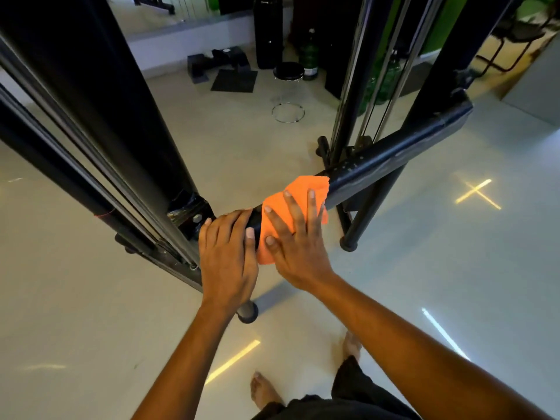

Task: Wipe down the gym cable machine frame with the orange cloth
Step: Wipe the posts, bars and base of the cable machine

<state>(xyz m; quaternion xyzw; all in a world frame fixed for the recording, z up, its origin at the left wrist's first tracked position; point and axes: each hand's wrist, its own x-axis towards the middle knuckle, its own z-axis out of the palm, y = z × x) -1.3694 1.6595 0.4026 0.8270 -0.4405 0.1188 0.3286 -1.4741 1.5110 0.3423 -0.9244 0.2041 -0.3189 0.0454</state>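
pale glossy floor (424, 268), black frame feet (348, 244), round stool (288, 71), green bottles (309, 56), bare feet (265, 392)

1. The right hand (298, 247) presses the orange cloth (295, 207) flat, fingers spread, onto the black crossbar (394, 156).
2. The left hand (227, 253) rests on the same bar, just left of the cloth, fingers curled over it.
3. A black stool (288, 71) stands far behind.
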